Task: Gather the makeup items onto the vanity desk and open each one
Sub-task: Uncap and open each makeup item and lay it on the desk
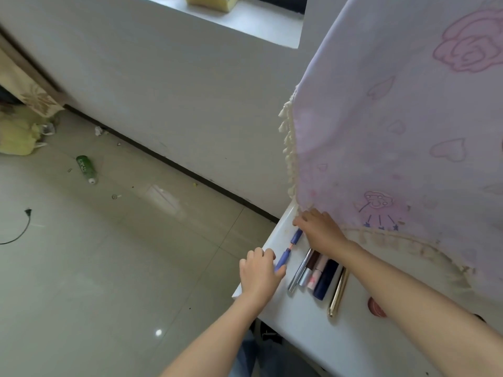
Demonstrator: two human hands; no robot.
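white vanity desk [277,240] | landmark: navy tube [325,280] | left of it: pink tube [315,274], brown-capped tube [307,269], silver pencil [298,272], further left the blue pen [288,250] pulled apart | right: gold pen [337,293], then red round item [375,308] | behind: lilac fringed cloth [394,148]

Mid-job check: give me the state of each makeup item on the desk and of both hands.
Blue lipstick tube: pulled open, pink stick showing.
Blue cap: off, under right hand.
Left hand: holding tube.
Right hand: holding cap.
Silver pencil: capped, lying flat.
Navy tube: closed, lying flat.
Gold tube: closed, lying flat.
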